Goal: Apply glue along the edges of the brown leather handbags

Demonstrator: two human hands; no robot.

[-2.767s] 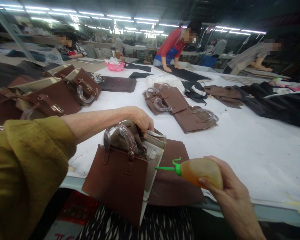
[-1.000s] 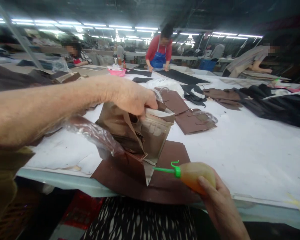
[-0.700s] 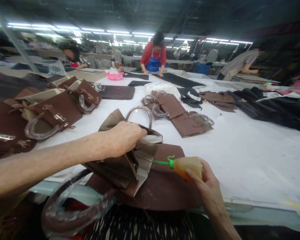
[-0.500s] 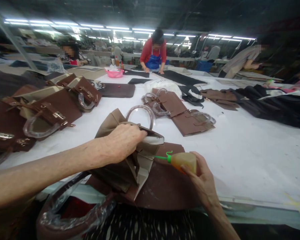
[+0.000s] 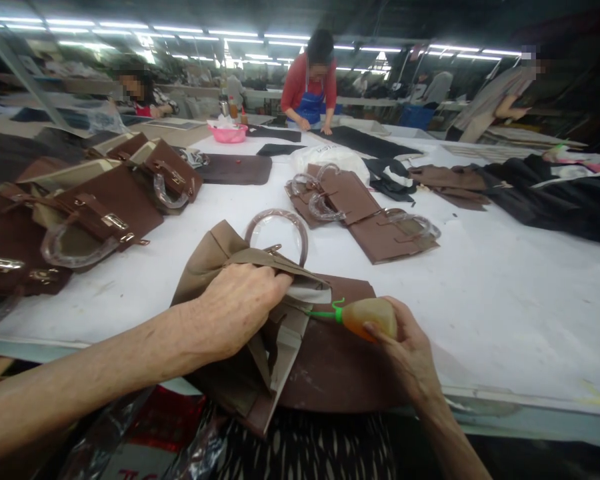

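In front of me a brown handbag (image 5: 205, 267) lies partly opened out at the table's near edge, its tan lining and pale inner edges showing. My left hand (image 5: 245, 300) is closed on the bag's upper edge, with the fingertips partly hidden in the folds. A plastic-wrapped handle (image 5: 276, 215) arches up behind that hand. My right hand (image 5: 405, 347) is wrapped round a squeeze bottle (image 5: 370, 319) of amber liquid, tilted on its side. Its thin green nozzle points left and reaches the bag's pale edge; whether the tip touches cannot be made out.
Several finished-looking brown handbags (image 5: 95, 207) stand at the left. Flat brown bags (image 5: 385, 233) lie beyond my work on the white table (image 5: 505, 307). Farther back are a pink basin (image 5: 227, 133), dark material (image 5: 555, 200) and a co-worker in a blue apron (image 5: 310, 100).
My left hand and the bag's upper part have shifted slightly down. The wrapped handle at the lower left has dropped mostly out of sight. The bottle stays at the bag's edge.
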